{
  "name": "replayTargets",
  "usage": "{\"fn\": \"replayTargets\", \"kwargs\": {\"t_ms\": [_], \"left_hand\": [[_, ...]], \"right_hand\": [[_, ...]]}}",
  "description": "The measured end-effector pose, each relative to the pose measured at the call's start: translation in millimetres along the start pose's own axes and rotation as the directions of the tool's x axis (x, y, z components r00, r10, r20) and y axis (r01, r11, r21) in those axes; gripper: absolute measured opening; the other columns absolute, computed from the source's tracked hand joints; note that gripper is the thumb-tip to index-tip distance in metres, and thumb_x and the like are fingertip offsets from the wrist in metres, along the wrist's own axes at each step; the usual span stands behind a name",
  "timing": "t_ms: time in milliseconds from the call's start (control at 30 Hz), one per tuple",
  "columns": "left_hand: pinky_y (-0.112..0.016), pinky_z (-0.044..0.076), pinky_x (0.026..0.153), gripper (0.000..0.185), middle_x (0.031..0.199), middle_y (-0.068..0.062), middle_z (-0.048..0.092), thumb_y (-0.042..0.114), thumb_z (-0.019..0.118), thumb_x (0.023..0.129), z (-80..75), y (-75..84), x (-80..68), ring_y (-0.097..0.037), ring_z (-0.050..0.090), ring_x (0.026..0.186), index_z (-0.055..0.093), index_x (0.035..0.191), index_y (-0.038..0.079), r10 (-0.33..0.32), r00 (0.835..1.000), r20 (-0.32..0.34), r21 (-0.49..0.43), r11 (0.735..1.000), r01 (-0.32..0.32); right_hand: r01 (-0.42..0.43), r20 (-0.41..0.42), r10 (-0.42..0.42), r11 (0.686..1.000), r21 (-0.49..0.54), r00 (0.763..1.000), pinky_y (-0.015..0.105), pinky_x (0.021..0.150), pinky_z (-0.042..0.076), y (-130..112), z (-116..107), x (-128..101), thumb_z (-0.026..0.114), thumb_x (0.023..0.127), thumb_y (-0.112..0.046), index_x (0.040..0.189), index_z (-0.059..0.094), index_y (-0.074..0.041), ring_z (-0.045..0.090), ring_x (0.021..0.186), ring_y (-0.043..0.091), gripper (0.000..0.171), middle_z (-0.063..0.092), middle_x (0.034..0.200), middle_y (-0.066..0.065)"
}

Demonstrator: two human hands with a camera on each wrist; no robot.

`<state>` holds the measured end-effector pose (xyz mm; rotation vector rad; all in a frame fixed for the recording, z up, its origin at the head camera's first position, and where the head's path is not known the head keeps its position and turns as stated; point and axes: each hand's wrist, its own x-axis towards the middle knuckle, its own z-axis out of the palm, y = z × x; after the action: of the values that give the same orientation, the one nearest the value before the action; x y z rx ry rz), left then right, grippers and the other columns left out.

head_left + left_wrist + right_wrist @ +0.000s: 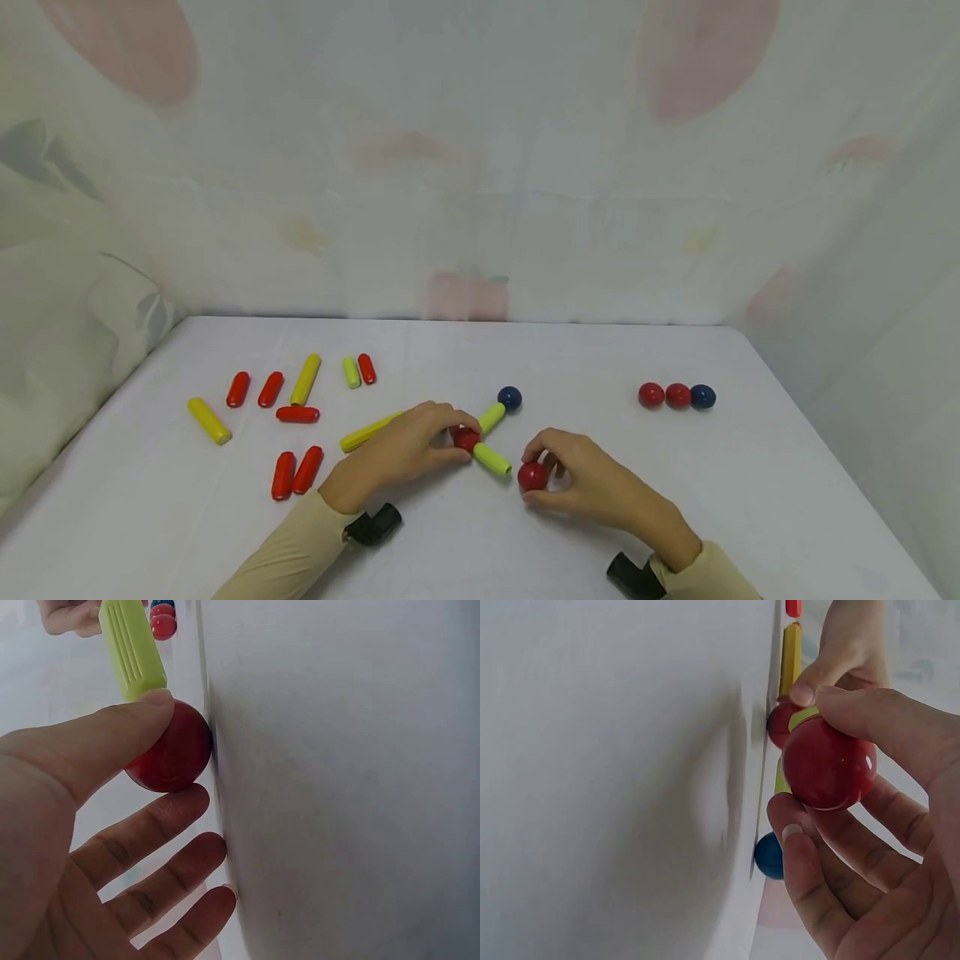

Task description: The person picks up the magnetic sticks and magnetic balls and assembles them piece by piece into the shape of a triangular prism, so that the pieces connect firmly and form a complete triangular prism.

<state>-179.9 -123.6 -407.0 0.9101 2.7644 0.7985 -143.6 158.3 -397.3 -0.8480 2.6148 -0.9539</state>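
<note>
My left hand pinches a red ball between thumb and finger, close to the tabletop. Two short lime-green rods meet this ball; the farther one leads to a dark blue ball. A longer yellow rod runs toward the same red ball from the left, partly behind the hand. In my right hand, thumb and fingers grip another red ball, a short way right of the nearer lime rod's free end in the head view.
On the left of the white table lie several short red rods, two longer yellow rods and a short lime rod. Two red balls and a blue ball form a row at the back right.
</note>
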Motion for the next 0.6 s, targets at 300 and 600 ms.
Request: {"fn": "replayTargets", "kwargs": {"t_ms": [300, 600], "left_hand": [[-0.026, 0.05, 0.082, 0.032, 0.094, 0.016, 0.062, 0.03, 0.077, 0.087, 1.0, 0.2, 0.8, -0.008, 0.054, 0.092, 0.068, 0.118, 0.027, 0.004, 1.0, -0.008, 0.007, 1.0, -0.004], [-0.026, 0.049, 0.082, 0.032, 0.094, 0.015, 0.063, 0.029, 0.076, 0.087, 0.8, 3.6, 0.6, -0.01, 0.055, 0.092, 0.068, 0.118, 0.025, 0.015, 1.0, 0.006, -0.006, 1.0, -0.015]], "right_hand": [[0.035, -0.025, -0.035, 0.999, 0.005, 0.999, 0.02, 0.077, 0.053, -7.1, 3.6, -1.6, 0.08, 0.084, -0.029, 0.109, 0.06, -0.02, 0.057, 0.089, 0.0, 0.033, 0.063, 0.099, -0.012], [0.081, -0.07, -0.081, 0.997, -0.003, 0.994, 0.021, 0.076, 0.054, -9.3, 8.0, -0.8, 0.08, 0.084, -0.027, 0.107, 0.058, -0.022, 0.058, 0.088, -0.001, 0.031, 0.062, 0.097, -0.014]]}}
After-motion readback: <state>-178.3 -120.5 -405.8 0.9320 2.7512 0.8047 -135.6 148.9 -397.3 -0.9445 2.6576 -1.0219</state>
